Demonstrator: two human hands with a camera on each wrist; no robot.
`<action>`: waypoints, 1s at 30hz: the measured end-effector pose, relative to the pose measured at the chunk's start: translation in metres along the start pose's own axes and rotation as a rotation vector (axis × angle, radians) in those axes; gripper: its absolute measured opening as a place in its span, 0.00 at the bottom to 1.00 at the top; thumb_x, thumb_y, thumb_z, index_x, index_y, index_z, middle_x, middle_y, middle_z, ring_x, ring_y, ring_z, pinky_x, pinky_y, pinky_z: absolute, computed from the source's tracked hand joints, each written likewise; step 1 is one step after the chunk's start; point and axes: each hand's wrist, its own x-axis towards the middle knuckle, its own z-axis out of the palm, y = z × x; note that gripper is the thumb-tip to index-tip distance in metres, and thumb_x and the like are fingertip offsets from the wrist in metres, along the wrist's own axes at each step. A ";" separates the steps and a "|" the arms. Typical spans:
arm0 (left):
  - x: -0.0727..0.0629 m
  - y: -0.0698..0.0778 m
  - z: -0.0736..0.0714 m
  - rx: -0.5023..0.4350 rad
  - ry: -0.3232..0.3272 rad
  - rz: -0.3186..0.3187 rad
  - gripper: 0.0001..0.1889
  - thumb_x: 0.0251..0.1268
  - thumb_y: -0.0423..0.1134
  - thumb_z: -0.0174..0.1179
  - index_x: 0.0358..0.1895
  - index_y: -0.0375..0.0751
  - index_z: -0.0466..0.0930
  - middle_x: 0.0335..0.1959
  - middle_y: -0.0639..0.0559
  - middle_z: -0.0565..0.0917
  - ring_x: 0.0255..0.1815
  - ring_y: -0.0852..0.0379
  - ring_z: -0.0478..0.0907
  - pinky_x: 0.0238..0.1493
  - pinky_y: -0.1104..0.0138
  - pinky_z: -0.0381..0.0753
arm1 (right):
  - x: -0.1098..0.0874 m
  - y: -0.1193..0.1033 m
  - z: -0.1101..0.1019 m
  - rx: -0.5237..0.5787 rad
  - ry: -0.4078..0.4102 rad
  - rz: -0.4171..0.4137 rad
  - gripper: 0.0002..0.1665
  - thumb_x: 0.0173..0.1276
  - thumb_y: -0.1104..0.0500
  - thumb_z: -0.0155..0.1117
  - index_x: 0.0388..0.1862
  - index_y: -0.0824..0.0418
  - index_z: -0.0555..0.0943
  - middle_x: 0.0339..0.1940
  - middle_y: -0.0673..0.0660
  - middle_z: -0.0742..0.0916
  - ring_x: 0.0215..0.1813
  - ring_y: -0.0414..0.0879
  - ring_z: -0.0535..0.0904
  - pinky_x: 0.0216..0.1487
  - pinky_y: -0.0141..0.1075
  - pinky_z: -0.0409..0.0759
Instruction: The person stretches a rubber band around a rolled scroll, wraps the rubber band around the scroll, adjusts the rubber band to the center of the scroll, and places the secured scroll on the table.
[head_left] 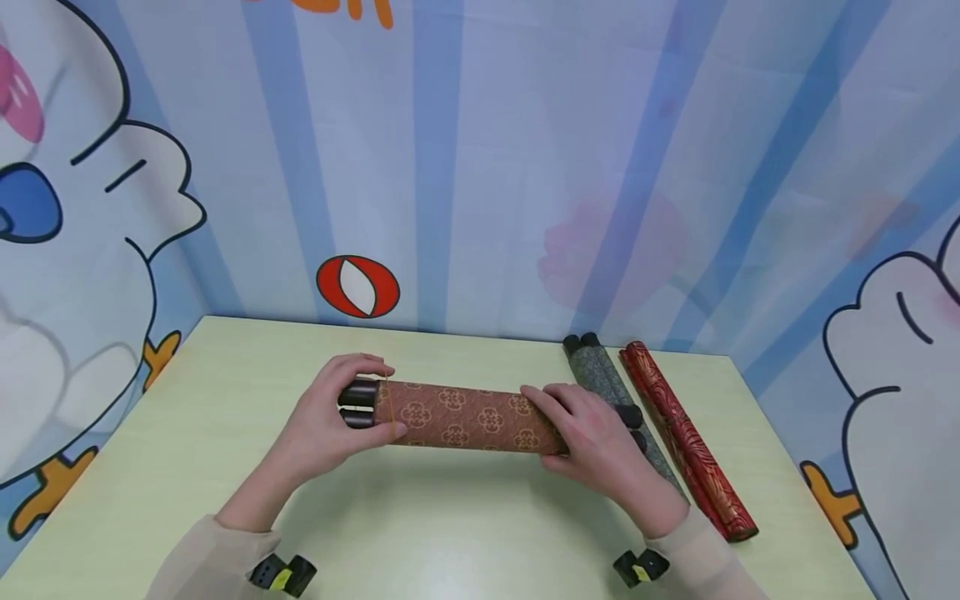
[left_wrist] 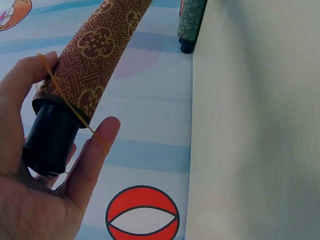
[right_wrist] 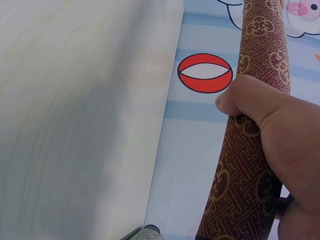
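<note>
A brown scroll (head_left: 465, 417) with gold flower patterns is held level above the table, rolled up from both ends. At its left end, two black rod knobs (left_wrist: 52, 135) stick out. My left hand (head_left: 330, 408) spans that end, thumb and fingers spread apart. A thin orange rubber band (left_wrist: 64, 97) is hooked on them and stretched across the scroll's end. My right hand (head_left: 592, 433) grips the scroll near its right end, thumb on the near side and fingers over the top. In the right wrist view the thumb presses on the patterned cloth.
Beyond my right hand lies a grey-green scroll (head_left: 600, 367) with black knobs, partly hidden by that hand. A red scroll (head_left: 690, 433) with gold swirls lies beside it on the pale table (head_left: 247, 375). A printed cloth backdrop (head_left: 480, 167) stands behind the table.
</note>
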 end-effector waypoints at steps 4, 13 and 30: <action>0.000 0.001 0.000 -0.008 -0.013 -0.006 0.30 0.57 0.45 0.83 0.62 0.48 0.81 0.67 0.47 0.76 0.68 0.45 0.74 0.65 0.42 0.80 | 0.000 0.000 -0.001 -0.017 0.011 -0.015 0.58 0.44 0.53 0.92 0.75 0.59 0.76 0.57 0.61 0.84 0.53 0.58 0.85 0.54 0.54 0.88; 0.002 0.000 -0.002 0.006 -0.068 0.025 0.27 0.57 0.42 0.82 0.59 0.49 0.83 0.63 0.49 0.79 0.65 0.46 0.76 0.63 0.43 0.81 | -0.001 0.000 0.000 -0.034 0.018 -0.025 0.58 0.42 0.52 0.94 0.75 0.59 0.77 0.56 0.60 0.85 0.54 0.58 0.86 0.54 0.54 0.88; 0.002 0.003 -0.009 0.128 0.078 0.106 0.22 0.58 0.39 0.80 0.55 0.49 0.85 0.62 0.49 0.79 0.65 0.48 0.72 0.58 0.46 0.78 | 0.002 -0.001 -0.002 -0.041 -0.001 -0.014 0.56 0.42 0.52 0.93 0.73 0.58 0.78 0.56 0.60 0.85 0.52 0.57 0.86 0.50 0.52 0.89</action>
